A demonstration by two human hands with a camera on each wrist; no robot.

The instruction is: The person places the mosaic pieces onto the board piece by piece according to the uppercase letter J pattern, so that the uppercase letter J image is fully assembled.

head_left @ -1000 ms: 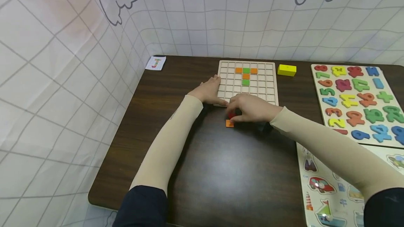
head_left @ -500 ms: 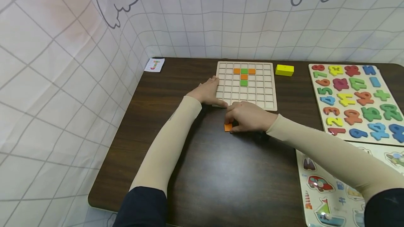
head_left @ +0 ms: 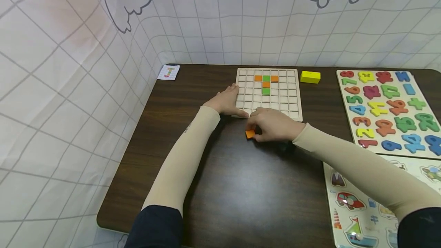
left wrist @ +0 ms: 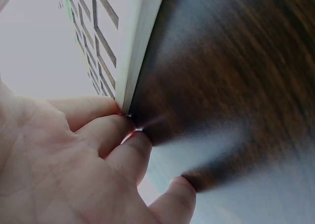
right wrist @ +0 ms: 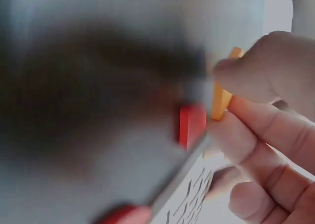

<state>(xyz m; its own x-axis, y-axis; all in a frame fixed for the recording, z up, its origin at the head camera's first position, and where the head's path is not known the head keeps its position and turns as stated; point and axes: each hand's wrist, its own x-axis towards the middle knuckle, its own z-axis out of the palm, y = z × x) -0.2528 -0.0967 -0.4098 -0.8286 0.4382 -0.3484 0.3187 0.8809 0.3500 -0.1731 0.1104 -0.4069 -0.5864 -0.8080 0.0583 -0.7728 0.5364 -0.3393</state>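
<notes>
My right hand (head_left: 273, 125) pinches a small orange square tile (head_left: 250, 134) between thumb and fingers, just off the near edge of a pale wooden grid board (head_left: 248, 97); whether the tile touches the dark wood-grain table (head_left: 241, 202), I cannot tell. My left hand (head_left: 225, 101), spread and grasping nothing, touches the board's left edge. Right wrist view: a red block (right wrist: 193, 125) lies near my pinched tile.

The head view looks forward and down from above; palm-side wrist views, close in, share the gridded board (head_left: 285, 97).
</notes>
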